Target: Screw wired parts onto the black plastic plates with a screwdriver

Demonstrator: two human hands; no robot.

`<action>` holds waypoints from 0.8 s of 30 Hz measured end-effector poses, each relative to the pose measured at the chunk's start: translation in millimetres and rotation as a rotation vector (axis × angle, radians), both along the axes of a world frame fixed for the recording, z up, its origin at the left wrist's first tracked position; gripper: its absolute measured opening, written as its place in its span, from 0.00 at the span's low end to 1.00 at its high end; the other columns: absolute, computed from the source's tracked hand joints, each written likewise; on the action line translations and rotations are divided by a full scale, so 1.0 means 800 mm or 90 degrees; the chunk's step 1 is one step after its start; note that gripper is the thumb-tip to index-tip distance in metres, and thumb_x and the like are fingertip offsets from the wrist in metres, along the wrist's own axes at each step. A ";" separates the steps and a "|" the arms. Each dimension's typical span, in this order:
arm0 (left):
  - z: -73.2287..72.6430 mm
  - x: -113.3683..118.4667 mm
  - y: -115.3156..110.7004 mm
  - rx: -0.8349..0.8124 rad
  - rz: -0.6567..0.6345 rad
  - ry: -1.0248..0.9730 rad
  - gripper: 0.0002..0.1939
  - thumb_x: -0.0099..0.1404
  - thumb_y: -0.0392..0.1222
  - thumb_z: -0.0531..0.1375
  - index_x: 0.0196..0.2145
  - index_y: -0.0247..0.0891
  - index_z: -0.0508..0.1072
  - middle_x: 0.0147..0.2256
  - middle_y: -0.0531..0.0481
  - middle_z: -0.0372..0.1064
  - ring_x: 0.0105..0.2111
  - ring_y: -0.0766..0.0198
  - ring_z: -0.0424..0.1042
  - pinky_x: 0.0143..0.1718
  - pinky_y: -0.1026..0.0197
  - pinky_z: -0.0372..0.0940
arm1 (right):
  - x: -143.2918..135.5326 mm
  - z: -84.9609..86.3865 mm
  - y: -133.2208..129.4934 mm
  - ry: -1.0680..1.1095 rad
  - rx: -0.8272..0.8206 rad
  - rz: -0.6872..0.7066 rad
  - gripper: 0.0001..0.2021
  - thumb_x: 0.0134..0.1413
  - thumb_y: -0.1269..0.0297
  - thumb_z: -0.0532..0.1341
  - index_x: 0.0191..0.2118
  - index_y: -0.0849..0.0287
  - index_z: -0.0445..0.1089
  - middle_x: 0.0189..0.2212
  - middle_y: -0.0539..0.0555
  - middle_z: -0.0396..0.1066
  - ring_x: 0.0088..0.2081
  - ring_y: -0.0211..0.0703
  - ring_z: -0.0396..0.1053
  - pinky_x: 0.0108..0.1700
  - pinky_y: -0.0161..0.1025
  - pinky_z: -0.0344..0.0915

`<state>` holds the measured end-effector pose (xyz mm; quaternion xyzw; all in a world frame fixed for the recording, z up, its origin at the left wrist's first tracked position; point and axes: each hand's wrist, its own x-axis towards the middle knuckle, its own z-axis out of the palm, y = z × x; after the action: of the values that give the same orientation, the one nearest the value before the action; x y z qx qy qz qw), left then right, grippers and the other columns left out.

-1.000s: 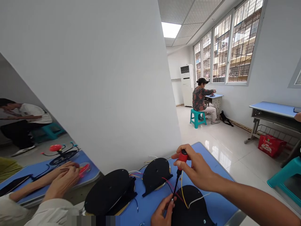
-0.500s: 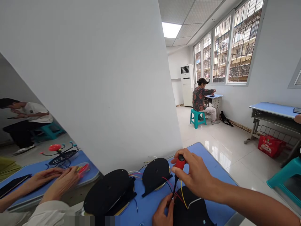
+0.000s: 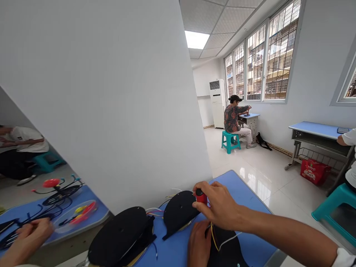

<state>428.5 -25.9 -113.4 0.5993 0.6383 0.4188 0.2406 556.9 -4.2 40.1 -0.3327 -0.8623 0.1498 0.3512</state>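
My right hand (image 3: pixel 224 204) is closed round the red handle of a screwdriver (image 3: pixel 200 197), which has a black top end. Its shaft is hidden from me. Just below, my left hand (image 3: pixel 198 243) is closed with its back towards me, against a black plate (image 3: pixel 226 254). Whatever its fingers hold is hidden. Yellow and white wires (image 3: pixel 221 246) run over this plate. To the left lie a smaller black disc-shaped part (image 3: pixel 178 209) and a large black round part (image 3: pixel 119 235), both with thin coloured wires.
The blue table (image 3: pixel 236 189) stands against a white wall (image 3: pixel 125 111). At the left, a co-worker's hand (image 3: pixel 35 233) is over another blue table, near a clear tray (image 3: pixel 62 222) of red and yellow parts. Another person sits by the windows. A teal stool (image 3: pixel 333 204) is at right.
My view has shifted a little to the right. The screwdriver now stands more upright, with its handle seen from above. My left hand has turned its back towards me and covers the screwdriver's lower end.
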 end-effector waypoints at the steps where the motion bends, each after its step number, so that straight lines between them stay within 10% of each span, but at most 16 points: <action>1: -0.001 0.001 0.001 -0.009 0.000 0.000 0.18 0.54 0.49 0.52 0.29 0.41 0.80 0.35 0.39 0.80 0.41 0.42 0.75 0.47 0.41 0.68 | 0.000 -0.002 0.003 -0.002 -0.003 -0.003 0.11 0.61 0.68 0.62 0.47 0.55 0.62 0.33 0.50 0.75 0.30 0.44 0.71 0.47 0.45 0.64; 24: -0.009 -0.008 0.003 -0.131 0.029 -0.119 0.25 0.45 0.60 0.51 0.30 0.41 0.75 0.36 0.38 0.80 0.41 0.42 0.77 0.49 0.44 0.68 | -0.013 0.012 0.021 -0.063 -0.027 0.072 0.15 0.60 0.69 0.64 0.50 0.55 0.61 0.41 0.53 0.78 0.40 0.49 0.77 0.49 0.45 0.65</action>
<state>422.1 -23.3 -120.9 0.5149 0.6662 0.4106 0.3499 546.8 12.8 49.5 -0.2977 -0.8927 0.1714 0.2916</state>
